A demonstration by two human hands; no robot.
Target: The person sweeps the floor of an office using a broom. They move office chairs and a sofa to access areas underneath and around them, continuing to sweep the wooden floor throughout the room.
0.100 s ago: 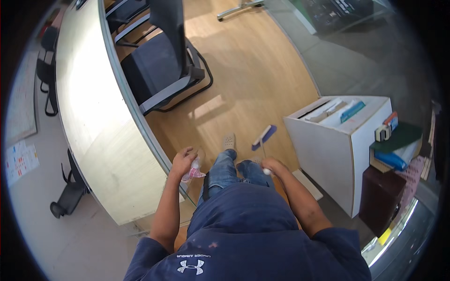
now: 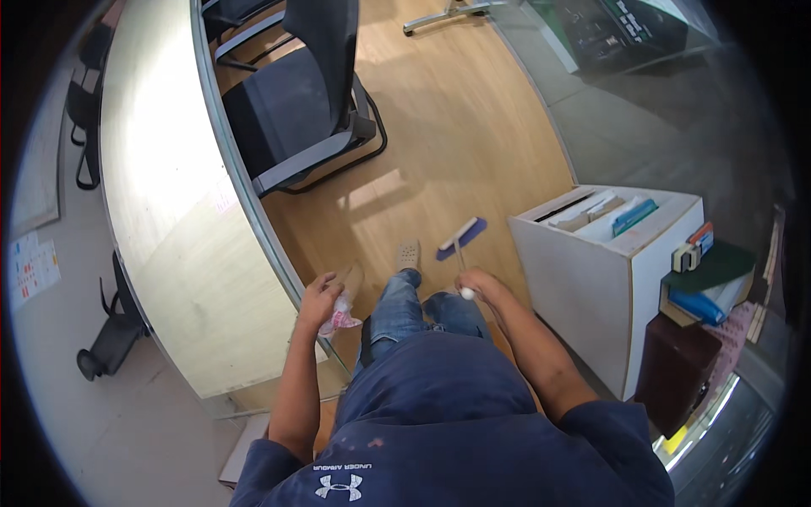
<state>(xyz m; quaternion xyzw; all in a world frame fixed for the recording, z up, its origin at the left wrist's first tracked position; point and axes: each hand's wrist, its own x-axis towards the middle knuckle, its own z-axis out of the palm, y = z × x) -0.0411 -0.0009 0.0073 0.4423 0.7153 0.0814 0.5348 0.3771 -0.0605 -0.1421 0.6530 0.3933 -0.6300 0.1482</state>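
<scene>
Mop (image 2: 461,235): light, stiff pole with a flat blue head on the wood floor at 12 o'clock, by the foot; best held at the pole's top.
Right hand (image 2: 475,282): grip clamped on the pole's end.
Left hand (image 2: 321,297): grip closed on a soft, crumpled pink-white cloth (image 2: 341,317) at 9 o'clock, beside the table (image 2: 160,211).

A small crumpled pink-and-white packet (image 2: 342,318) sits in the left hand (image 2: 319,297), pinched at its top by the fingers. Well left of that grip, a white sheet with small coloured squares (image 2: 32,269) lies on the grey floor. Far ahead and right of the right hand (image 2: 476,281), a dark screen with green and white patches (image 2: 621,29) lies flat.
</scene>
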